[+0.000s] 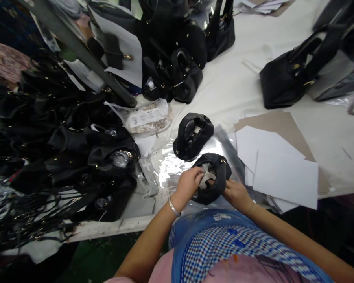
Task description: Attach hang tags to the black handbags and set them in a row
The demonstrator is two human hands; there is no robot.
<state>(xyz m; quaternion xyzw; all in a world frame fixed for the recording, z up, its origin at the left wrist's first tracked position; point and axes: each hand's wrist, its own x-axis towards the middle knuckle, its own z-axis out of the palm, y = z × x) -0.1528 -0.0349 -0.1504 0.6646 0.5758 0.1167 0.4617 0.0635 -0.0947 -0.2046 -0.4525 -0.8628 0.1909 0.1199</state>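
Head view: the small black handbag (212, 195) lies on clear plastic sheeting (168, 169) at the near edge of the table (247, 74), directly before me. My left hand (189, 184) is narrow, its fingertips closed on the pale insert (205, 181) in the bag's opening. My right hand (237, 196) touches the side under the handle; its fingertips are hidden, so I cannot tell whether they grip. Hazard: a hard pull on the insert could tear or crease it, since it looks thin. Hazard: the sheeting appears slick, so uneven pressure could slide the bag into the second black handbag (181, 145) just beyond. Hazard: my right forearm could sweep the loose white sheets (286, 177) nearby off the edge.
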